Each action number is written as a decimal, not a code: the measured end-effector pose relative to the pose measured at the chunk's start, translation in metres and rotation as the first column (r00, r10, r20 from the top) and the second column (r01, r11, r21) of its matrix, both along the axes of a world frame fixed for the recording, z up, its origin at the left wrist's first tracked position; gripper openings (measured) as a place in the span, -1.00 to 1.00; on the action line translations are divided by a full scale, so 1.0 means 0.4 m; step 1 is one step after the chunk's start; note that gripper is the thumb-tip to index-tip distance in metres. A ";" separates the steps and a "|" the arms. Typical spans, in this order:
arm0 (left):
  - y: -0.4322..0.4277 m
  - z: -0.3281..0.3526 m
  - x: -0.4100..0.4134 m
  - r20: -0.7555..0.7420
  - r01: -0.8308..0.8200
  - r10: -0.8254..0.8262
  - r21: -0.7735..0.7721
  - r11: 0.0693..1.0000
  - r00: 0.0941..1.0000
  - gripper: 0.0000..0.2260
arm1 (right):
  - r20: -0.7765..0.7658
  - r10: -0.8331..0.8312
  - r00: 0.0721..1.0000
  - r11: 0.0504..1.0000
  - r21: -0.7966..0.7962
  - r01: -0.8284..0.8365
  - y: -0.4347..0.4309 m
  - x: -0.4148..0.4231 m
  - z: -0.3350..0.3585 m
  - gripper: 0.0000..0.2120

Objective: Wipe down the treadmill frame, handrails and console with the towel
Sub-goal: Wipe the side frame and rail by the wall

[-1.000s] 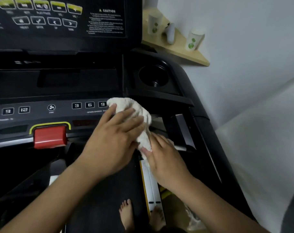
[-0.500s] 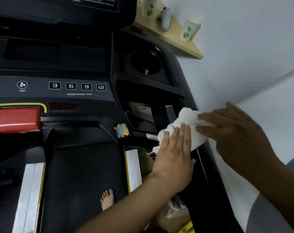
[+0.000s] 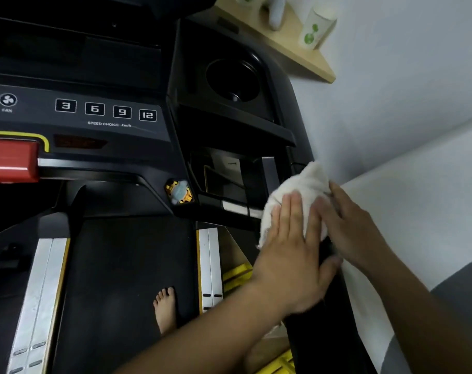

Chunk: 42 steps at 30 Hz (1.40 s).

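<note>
White towel [image 3: 296,184] bunched on handrail [image 3: 318,341] at 3 o'clock; left hand [image 3: 291,260] presses it flat, fingers together, for wiping pressure; right hand [image 3: 350,228] probably steadies the outer edge, grip too blurred to tell.

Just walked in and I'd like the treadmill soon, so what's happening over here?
A person with a bare foot on the belt is wiping the treadmill's right handrail. The left hand presses a white towel against the rail with straight fingers. The right hand rests on the towel's far side, its grip too blurred to judge. No hand is on the console.
</note>
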State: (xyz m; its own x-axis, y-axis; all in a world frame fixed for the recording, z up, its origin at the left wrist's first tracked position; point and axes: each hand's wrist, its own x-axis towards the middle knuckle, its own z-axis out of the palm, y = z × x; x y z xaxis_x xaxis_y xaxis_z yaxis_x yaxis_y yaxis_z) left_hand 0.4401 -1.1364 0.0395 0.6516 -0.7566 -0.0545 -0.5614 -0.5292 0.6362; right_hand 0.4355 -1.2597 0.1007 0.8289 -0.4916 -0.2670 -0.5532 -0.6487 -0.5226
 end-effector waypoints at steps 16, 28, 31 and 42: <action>-0.024 0.011 0.093 0.059 0.035 -0.032 -0.057 0.998 0.998 -0.49 | 0.042 0.014 0.999 0.992 -0.127 -0.008 -0.054 -0.019 -0.046 -0.72; -0.024 0.015 0.074 0.212 0.111 -0.104 -0.024 0.993 0.972 -0.43 | 0.065 -0.072 0.995 0.963 0.265 0.052 -0.104 -0.070 -0.108 -0.75; -0.022 0.012 0.068 0.174 0.140 -0.132 -0.034 0.990 0.976 -0.45 | 0.009 0.045 0.999 0.978 0.204 -0.046 -0.090 -0.158 -0.093 -0.74; -0.192 0.058 0.273 0.431 0.203 -0.307 0.271 0.941 0.848 -0.51 | 0.211 -0.090 0.973 0.830 0.557 -0.044 -0.171 0.062 -0.334 -0.89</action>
State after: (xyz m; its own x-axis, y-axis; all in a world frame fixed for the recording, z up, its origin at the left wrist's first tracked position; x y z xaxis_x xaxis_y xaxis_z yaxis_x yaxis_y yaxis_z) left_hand 0.5494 -1.2132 0.0625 0.4257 -0.9044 0.0291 -0.8948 -0.4161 0.1617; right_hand 0.4605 -1.3283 -0.0328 0.8887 -0.3351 -0.3131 -0.3919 -0.2004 -0.8979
